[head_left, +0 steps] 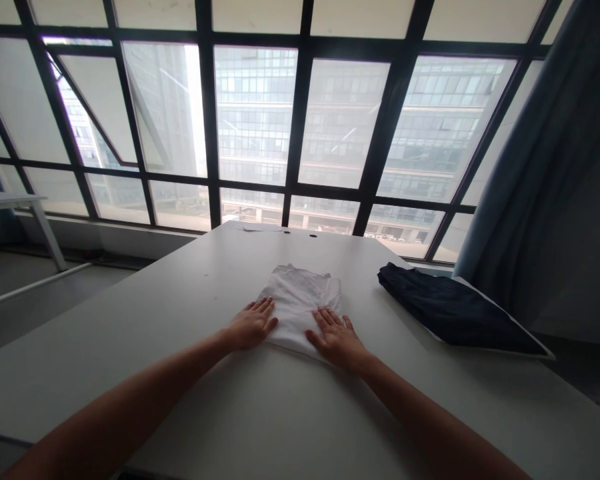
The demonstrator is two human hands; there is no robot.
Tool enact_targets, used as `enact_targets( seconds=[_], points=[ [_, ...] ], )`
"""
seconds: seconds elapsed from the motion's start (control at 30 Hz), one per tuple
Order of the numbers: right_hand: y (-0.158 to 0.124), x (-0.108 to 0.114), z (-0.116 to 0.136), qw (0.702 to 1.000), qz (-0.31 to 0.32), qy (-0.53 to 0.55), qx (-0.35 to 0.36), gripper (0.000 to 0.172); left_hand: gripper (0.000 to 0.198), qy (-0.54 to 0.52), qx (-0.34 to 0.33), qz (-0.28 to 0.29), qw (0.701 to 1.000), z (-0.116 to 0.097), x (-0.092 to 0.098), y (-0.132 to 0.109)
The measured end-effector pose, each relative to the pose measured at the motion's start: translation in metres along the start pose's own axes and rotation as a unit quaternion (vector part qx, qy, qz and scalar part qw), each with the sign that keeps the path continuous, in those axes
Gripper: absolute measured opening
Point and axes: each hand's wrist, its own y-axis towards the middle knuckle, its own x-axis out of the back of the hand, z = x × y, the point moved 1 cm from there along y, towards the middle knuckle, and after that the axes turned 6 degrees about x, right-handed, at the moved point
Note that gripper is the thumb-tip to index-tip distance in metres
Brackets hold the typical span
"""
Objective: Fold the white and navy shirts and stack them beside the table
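**Bare forearms (pixel 130 393) reach over a white table (pixel 130 313) to a folded white cloth (pixel 300 300)**

Both arms enter from the bottom of my feed. Behind them, a tall dark-framed window (pixel 295 127) fills the upper view, with a multi-storey glass office building (pixel 255 120) hazy beyond the panes. The table runs out toward that window. A blue curtain (pixel 515 167) hangs at the right, and a white side table (pixel 10 199) stands at far left.

On the main table, near the cloth on its right but not touching it, lies a dark navy garment (pixel 453 310) on a pale backing (pixel 510 331). The cloth sits near the middle of the tabletop, squared off, with its far edge slightly rumpled. My left hand (pixel 250 325) is open, palm down with the fingers spread, its fingertips touching the cloth's left edge. My right hand (pixel 337 340) is open and flat too, resting on the cloth's near right corner. Neither hand grips anything. Small dark holes (pixel 287 232) mark the table's far end.
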Motion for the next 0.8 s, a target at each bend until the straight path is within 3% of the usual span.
enact_targets(
  seconds=[0.17,0.3,0.43,0.53,0.6,0.67,0.73,0.8],
  points=[
    [-0.002,-0.001,0.001,1.0,0.006,-0.009,0.0,0.077,0.062,0.015,0.051,0.04,0.998,0.011,0.007,0.0],
    [-0.009,0.009,0.001,1.0,0.011,-0.015,0.014,0.074,0.059,0.034,0.039,0.05,0.997,0.01,0.018,-0.005],
    [-0.02,0.034,0.001,0.999,-0.011,-0.015,0.035,0.062,0.046,0.054,-0.036,-0.009,0.998,-0.009,0.04,-0.023],
    [-0.025,0.046,0.001,0.998,-0.055,-0.018,-0.004,0.061,0.052,0.052,-0.075,-0.011,0.996,-0.032,0.048,-0.036],
    [-0.026,0.045,0.005,0.996,-0.087,-0.014,-0.017,0.053,0.052,0.029,-0.11,-0.007,0.993,-0.046,0.045,-0.041],
    [-0.025,0.038,0.012,0.994,-0.109,0.002,0.02,0.045,0.045,-0.013,-0.163,-0.037,0.986,-0.056,0.036,-0.041],
    [-0.022,0.029,0.019,0.99,-0.103,0.024,0.089,0.048,0.041,-0.048,-0.199,-0.078,0.976,-0.059,0.024,-0.038],
    [-0.017,0.02,0.022,0.987,-0.063,0.043,0.14,0.058,0.055,-0.063,-0.195,-0.078,0.976,-0.054,0.011,-0.032]
  ],
)
